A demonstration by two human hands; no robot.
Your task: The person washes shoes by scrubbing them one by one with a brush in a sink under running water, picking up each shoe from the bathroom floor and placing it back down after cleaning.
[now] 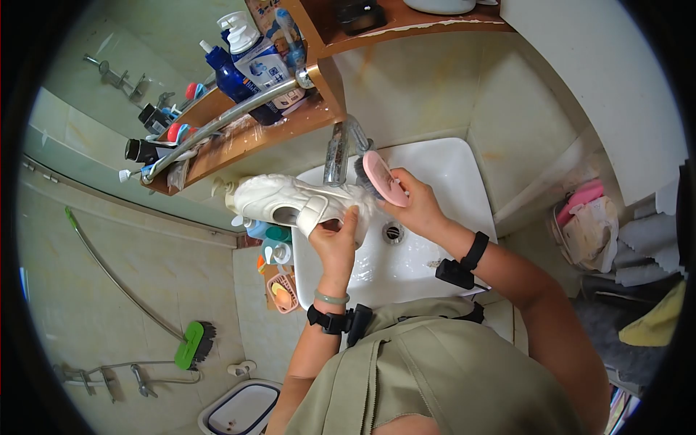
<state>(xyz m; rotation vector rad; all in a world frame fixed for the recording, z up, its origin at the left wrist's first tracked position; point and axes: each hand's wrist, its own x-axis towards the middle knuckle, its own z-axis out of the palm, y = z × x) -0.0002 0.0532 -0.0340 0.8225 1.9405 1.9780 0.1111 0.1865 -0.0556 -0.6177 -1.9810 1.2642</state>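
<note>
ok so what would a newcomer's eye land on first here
Probably the white shoe, held in the left hand over the left side of the sink, with a pink brush in the right hand close to it. Next might be the bright green brush head at lower left.

White shoe partly over sink; dark-bristled pink brush close beside.

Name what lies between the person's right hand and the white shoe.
In the head view, the pink scrub brush lies there, gripped by the right hand, its dark bristles facing the white shoe; whether they touch is unclear.
</note>
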